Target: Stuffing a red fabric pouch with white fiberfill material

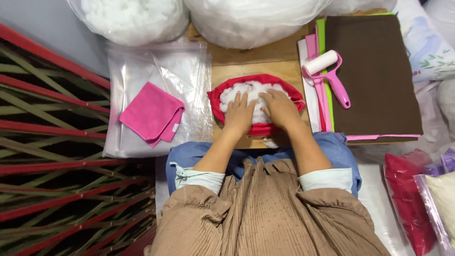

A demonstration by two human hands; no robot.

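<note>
Hands come first, nearest the person's lap: the left hand (238,114) and right hand (279,108) lie flat, fingers spread wide, pressing on white stuffing (251,92) inside a red fabric cover (258,129) on the low wooden board (246,71). Left of it, a folded pink cloth (151,113) rests on clear plastic bags (189,76). Right, a pink lint roller (328,73) lies on brown felt (379,76). Beyond, bags of white filling (128,19).

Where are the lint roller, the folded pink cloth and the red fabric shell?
lint roller (322,62), head view, on its white roll.
folded pink cloth (150,112), head view, on its middle.
red fabric shell (258,129), head view, on its near rim.
</note>
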